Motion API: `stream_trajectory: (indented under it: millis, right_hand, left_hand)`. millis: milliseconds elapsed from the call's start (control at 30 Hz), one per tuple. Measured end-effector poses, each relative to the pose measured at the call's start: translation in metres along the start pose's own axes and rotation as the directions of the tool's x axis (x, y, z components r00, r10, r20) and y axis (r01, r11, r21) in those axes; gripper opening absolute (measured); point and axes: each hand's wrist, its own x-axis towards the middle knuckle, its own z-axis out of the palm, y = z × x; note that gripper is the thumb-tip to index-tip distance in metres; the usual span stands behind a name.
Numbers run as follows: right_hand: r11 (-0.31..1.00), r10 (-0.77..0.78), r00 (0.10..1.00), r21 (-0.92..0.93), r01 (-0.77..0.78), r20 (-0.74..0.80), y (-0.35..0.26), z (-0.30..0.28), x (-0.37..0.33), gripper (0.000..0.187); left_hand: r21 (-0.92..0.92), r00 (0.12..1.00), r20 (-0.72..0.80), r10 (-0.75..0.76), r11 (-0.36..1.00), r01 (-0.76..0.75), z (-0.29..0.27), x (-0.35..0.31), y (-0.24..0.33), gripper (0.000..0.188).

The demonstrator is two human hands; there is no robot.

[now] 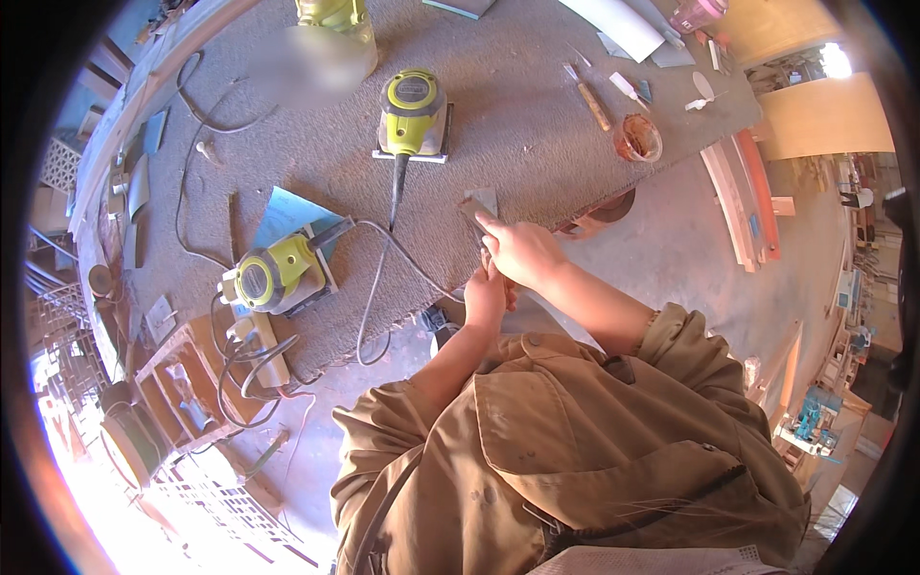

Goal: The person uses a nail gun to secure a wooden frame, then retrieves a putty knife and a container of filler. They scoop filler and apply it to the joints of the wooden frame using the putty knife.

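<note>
Close to the near edge of the carpeted table [537, 125], my two hands are together on a slim brown wooden piece [471, 208], whose far end sticks out past my fingers. My left hand [486, 299] is closed around its near part. Just beyond, my right hand [525, 254] grips it with the fingers wrapped and one finger lying along it; most of the piece is hidden. A small grey square sheet [486, 200] lies beside its tip. Left of my hands rests a green corded sander [273, 276], partly over a blue sheet [287, 218].
Another green sander [412, 110] stands farther back, its cord trailing toward me. At the right are a bowl of reddish paste [637, 139], a wooden-handled tool [592, 103] and a white-handled tool [628, 90]. Curved wooden parts [733, 206] stand beyond the table's right edge.
</note>
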Motion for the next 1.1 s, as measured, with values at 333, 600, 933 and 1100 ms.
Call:
stream_trajectory:
  millis: [333, 600, 933, 1100]
  right_hand:
    - [0.998, 0.059, 0.998, -0.014, -0.059, 0.027, -0.004, -0.007, 0.001, 0.039]
    - [0.997, 0.066, 0.996, 0.027, -0.068, 0.062, -0.001, -0.003, -0.007, 0.04]
    - [0.984, 0.178, 0.982, -0.02, -0.177, 0.059, -0.003, -0.001, 0.02, 0.038]
    - [0.844, 0.305, 0.952, 0.456, -0.281, 0.023, 0.023, -0.016, -0.009, 0.048]
  left_hand:
    - [0.046, 0.999, 0.016, 0.035, 0.998, -0.035, -0.002, 0.001, -0.004, 0.037]
    - [0.023, 0.999, 0.008, 0.036, 0.999, -0.036, -0.001, -0.002, 0.001, 0.04]
    - [-0.056, 0.998, 0.022, 0.056, 0.997, -0.055, 0.003, -0.009, 0.001, 0.031]
    - [0.139, 0.989, -0.051, 0.139, 0.982, -0.131, -0.014, -0.025, 0.003, 0.035]
